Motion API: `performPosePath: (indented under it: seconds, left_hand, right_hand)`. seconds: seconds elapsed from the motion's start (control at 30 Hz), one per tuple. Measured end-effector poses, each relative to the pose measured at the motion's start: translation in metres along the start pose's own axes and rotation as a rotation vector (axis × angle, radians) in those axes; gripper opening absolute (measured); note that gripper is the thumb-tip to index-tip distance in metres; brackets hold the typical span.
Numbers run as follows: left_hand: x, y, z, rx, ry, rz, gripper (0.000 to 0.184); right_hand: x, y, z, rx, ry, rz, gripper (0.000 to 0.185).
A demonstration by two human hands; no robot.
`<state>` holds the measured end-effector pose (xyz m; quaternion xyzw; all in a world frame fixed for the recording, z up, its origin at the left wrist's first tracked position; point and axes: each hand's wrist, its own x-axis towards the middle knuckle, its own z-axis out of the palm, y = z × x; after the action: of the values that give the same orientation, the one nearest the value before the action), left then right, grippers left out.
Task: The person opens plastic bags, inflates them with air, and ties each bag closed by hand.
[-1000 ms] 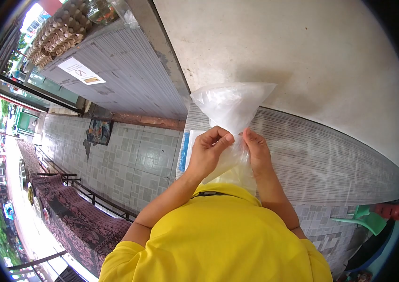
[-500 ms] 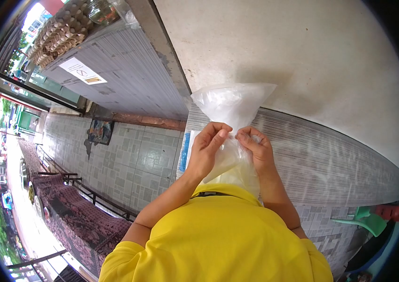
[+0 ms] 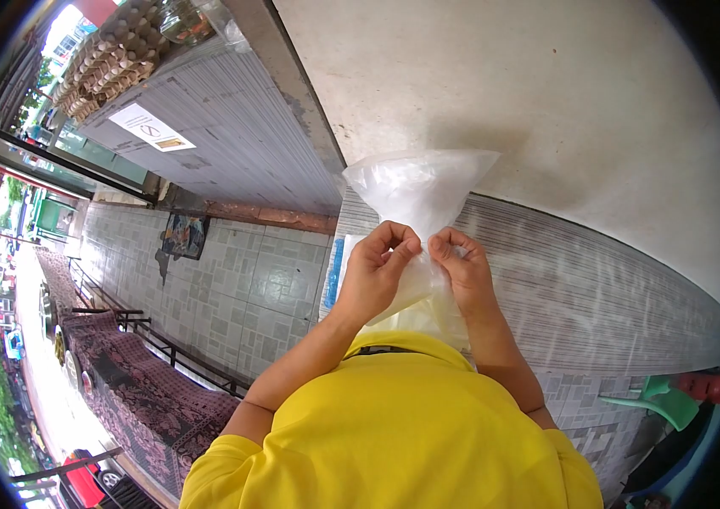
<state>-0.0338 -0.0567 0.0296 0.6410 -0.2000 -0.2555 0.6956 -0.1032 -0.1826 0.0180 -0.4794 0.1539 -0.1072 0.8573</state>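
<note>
A translucent plastic bag (image 3: pixel 421 180) stands in front of my chest. Its neck is gathered narrow, and above the fingers its mouth flares out wide. My left hand (image 3: pixel 377 270) pinches the neck from the left with thumb and forefinger. Opposite it, my right hand (image 3: pixel 466 268) pinches the same neck from the right, the fingertips of the two hands a small gap apart. Below the hands the bag's body bulges with a pale yellowish tint, partly hidden by my hands and yellow shirt; what it contains I cannot make out.
Under the bag runs a grey striped tabletop (image 3: pixel 580 293) against a pale wall (image 3: pixel 546 93). A blue-and-white packet (image 3: pixel 333 276) lies at its left edge. Egg trays (image 3: pixel 114 64) are stacked on a counter at upper left. A green plastic chair (image 3: pixel 669 403) is at lower right.
Both hands still pinch the bag's neck; the left fingers have curled and shifted slightly, and the right fingertips have changed angle a little. A red car has come into view at lower left.
</note>
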Motion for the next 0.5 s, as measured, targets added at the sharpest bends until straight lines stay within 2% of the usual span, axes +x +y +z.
performPosePath:
  seconds: [0.2,0.3,0.4,0.5]
  left_hand:
    - [0.003,-0.005,-0.002,0.032,-0.028,0.031,0.010]
    - [0.004,-0.010,-0.003,0.068,-0.015,0.046,0.008]
    - [0.003,-0.013,0.000,0.095,0.009,0.085,0.005]
    - [0.001,-0.011,0.001,0.204,0.011,0.159,0.005]
  right_hand:
    - [-0.002,-0.003,-0.002,0.156,-0.034,0.105,0.029]
    - [-0.004,-0.009,0.003,-0.017,-0.044,0.032,0.022]
    - [-0.002,0.000,0.000,-0.016,-0.117,-0.126,0.014]
    - [-0.004,0.002,0.000,0.047,-0.185,-0.134,0.014]
